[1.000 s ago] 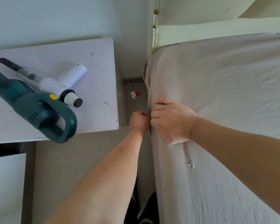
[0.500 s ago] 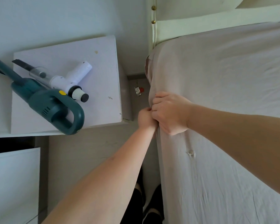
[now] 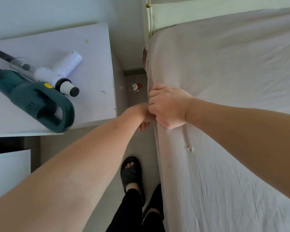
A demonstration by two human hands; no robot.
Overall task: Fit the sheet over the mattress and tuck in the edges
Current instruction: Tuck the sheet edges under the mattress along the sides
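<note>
With my fingers curled over the side edge of the mattress, my right hand [image 3: 168, 106] grips a fold of the pale beige sheet [image 3: 224, 97], knuckles turned toward the gap beside the bed. My left hand [image 3: 141, 114] sits just beside it, touching it, lower down along the mattress side; it is blurred, with the fingertips pointing down toward the floor, and I cannot tell whether it pinches the fabric or only presses against it. The sheet lies spread across the top of the mattress, creased in shallow wrinkles, and hangs down over the near side where my hands are. At the far corner, a darker bit of the mattress [image 3: 144, 56] shows beside the sheet's edge. Beyond that corner stands the cream headboard [image 3: 208, 10] with a brass stud. In the narrow strip of floor [image 3: 137, 97] between bed and nightstand lies a small silver and red scrap [image 3: 136, 87]. To my left, the white nightstand [image 3: 90, 47] carries a dark green handheld vacuum [image 3: 32, 101] and a white massage gun [image 3: 60, 74], the two lying against each other. Below my arms, my foot in a black slipper [image 3: 131, 173] stands on the floor close to the bed.
</note>
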